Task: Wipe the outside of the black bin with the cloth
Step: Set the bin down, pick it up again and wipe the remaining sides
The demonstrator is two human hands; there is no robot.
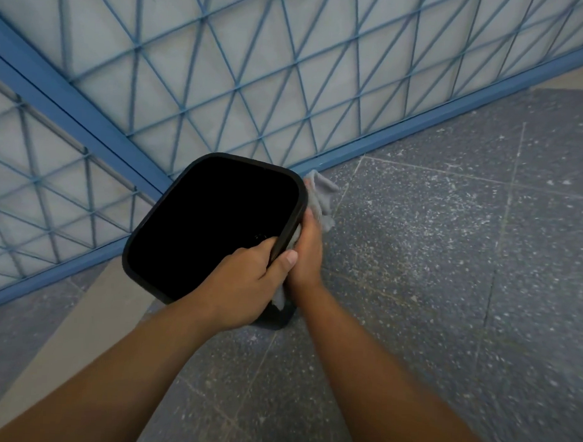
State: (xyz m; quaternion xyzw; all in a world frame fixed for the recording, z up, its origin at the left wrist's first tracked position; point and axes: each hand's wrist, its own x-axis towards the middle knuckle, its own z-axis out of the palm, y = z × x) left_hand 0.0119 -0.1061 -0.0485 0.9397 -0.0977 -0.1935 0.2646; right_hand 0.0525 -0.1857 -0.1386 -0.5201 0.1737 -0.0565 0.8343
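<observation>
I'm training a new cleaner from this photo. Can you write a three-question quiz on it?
1. True or false: the left hand grips the rim of the black bin.
2. What does the right hand press against the bin's outer side?
A. a sponge
B. a grey cloth
C. a brush
3. Fill in: behind the bin stands a blue wire ____.

Key:
1. True.
2. B, the cloth.
3. Fence, on the speckled floor.

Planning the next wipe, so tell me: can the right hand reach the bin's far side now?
Probably yes. The right hand already presses the cloth on the bin, and bare floor lies beside it; the railing behind may crowd it.
</observation>
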